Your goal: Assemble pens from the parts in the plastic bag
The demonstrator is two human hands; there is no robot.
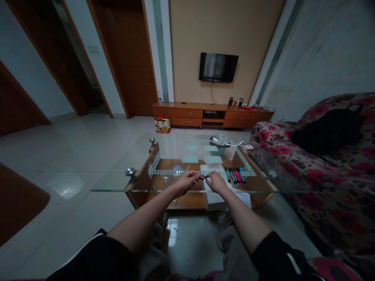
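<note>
My left hand (186, 183) is closed around a dark marker (187, 189) with a bit of blue on its body, held just above the near edge of the glass tabletop (117, 181). Close by, my right hand (216, 182) pinches at the marker's thin black end; the fingers of both hands almost meet there. Whether that black end is a cap or part of the body is too small to tell. To the right of my right hand lies a row of several markers (236, 175) in blue, red and black.
A white box (212, 201) shows beneath the glass, under my right hand. Toward the far right of the table are a basket (220, 150) and a red-and-white card (247, 147). A flowered sofa (336, 195) flanks the right side; a paper bag (162, 125) stands by the TV cabinet.
</note>
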